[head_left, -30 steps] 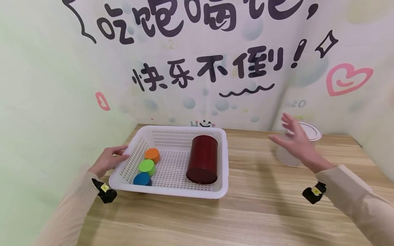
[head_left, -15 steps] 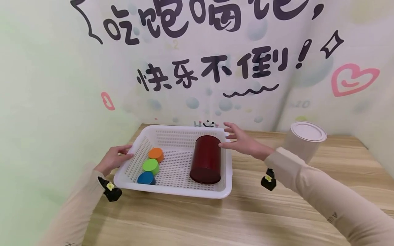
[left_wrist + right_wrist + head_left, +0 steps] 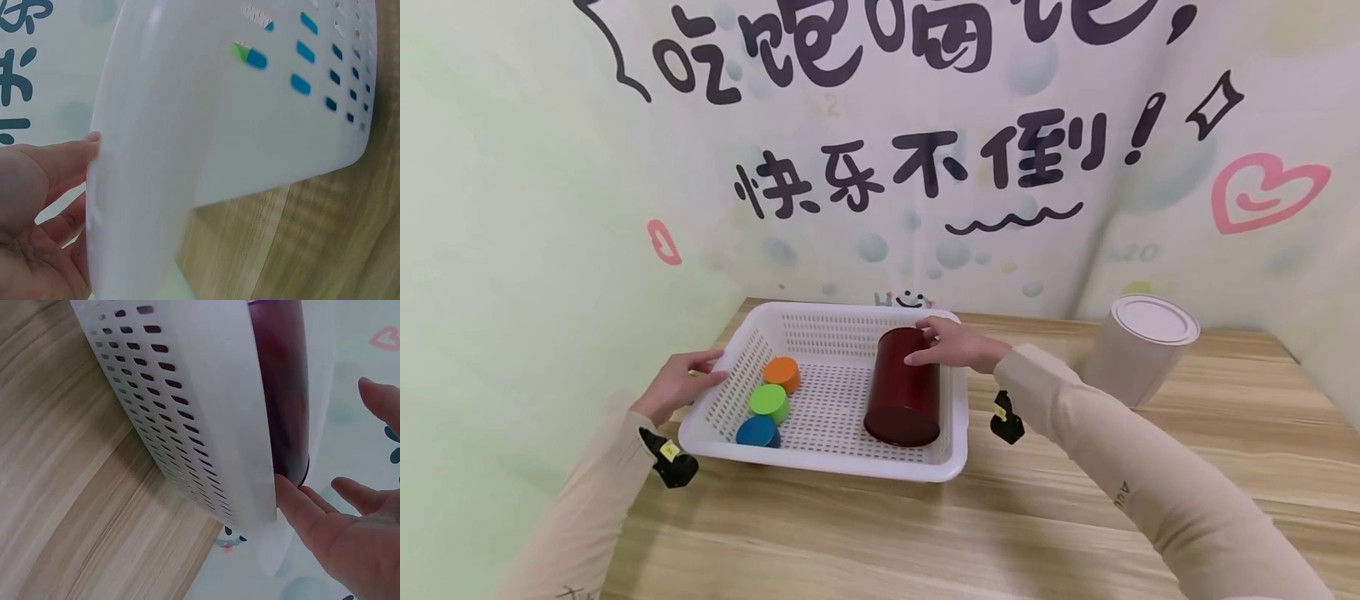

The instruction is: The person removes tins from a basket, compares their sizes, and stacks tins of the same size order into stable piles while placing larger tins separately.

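Observation:
A white plastic basket (image 3: 823,463) with slotted walls holds a dark red cylindrical canister (image 3: 901,387) lying on its side along the right. Against its left wall sit an orange round piece (image 3: 782,374), a green one (image 3: 769,402) and a blue one (image 3: 758,432). My left hand (image 3: 679,386) rests on the basket's left rim; in the left wrist view, the thumb touches the rim (image 3: 153,150) and the other fingers are partly hidden behind it. Over the canister's far right side reaches my right hand (image 3: 955,343), thumb and fingers spread. Whether its fingertips press the canister is unclear.
An upright white can (image 3: 1142,350) with a round lid stands at the back right of the wooden table (image 3: 850,533). A printed cloth backdrop (image 3: 880,167) rises behind the table, and a pale green wall is on the left.
My right hand has moved left from beside the white can, across the basket's right rim, to the dark red canister. The left hand stays at the left rim. The view shifts slightly.

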A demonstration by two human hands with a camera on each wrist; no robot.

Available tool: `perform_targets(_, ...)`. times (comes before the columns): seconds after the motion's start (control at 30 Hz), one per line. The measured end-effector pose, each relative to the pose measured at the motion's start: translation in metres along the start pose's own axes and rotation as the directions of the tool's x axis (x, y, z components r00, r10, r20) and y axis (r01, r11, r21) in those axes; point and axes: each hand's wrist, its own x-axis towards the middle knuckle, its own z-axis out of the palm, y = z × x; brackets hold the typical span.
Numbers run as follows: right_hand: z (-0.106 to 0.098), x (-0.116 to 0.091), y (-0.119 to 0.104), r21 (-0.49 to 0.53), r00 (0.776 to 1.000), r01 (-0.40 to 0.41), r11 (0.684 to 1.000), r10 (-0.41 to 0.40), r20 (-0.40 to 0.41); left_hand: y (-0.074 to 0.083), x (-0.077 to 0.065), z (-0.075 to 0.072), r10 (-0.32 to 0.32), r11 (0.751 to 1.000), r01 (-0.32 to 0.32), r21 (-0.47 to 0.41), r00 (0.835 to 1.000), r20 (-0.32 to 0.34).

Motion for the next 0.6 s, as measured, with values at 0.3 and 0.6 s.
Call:
perform_targets(0.3, 0.008, 0.016, -0.012, -0.234, 0.999, 0.033, 0.972, -0.033, 0.006, 0.001, 0.000, 0.000, 0.012, 1.000, -0.012, 0.006, 1.000, -0.003)
perform_targets(0.6, 0.026, 0.034, -0.024, -0.292, 0.993, 0.023, 0.956, -0.056, -0.106, 0.003, 0.000, 0.001, -0.002, 1.000, 0.002, -0.018, 1.000, 0.000)
